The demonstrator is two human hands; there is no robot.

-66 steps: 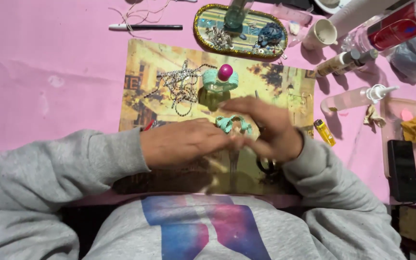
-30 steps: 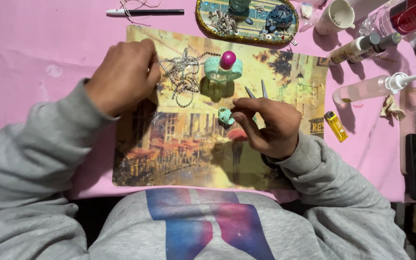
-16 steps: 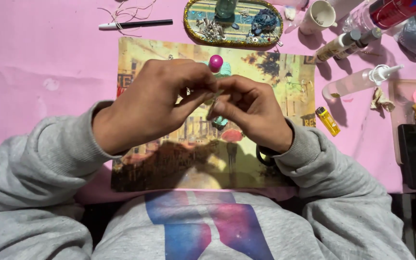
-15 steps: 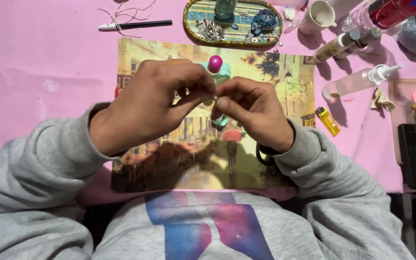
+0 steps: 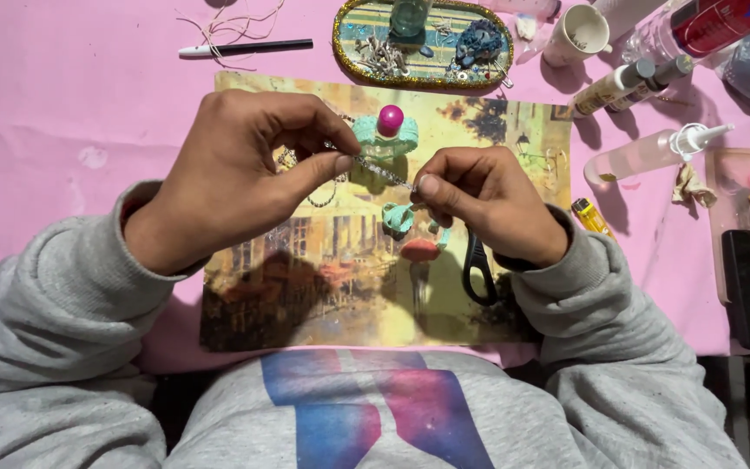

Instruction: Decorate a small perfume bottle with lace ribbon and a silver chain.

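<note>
Both hands have come together from half a second ago and now stretch a thin silver chain [image 5: 382, 170] taut above the picture mat [image 5: 305, 295] on the pink counter [image 5: 62, 104], the left hand [image 5: 245, 165] pinching one end, the right hand [image 5: 488, 200] pinching the other, its grip also trapping black scissors [image 5: 477, 271].

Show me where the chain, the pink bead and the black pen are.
chain [image 5: 382, 170], head view, on the stretch between the two hands
pink bead [image 5: 390, 118], head view, on its round top
black pen [image 5: 258, 47], head view, on the middle of its barrel
</note>
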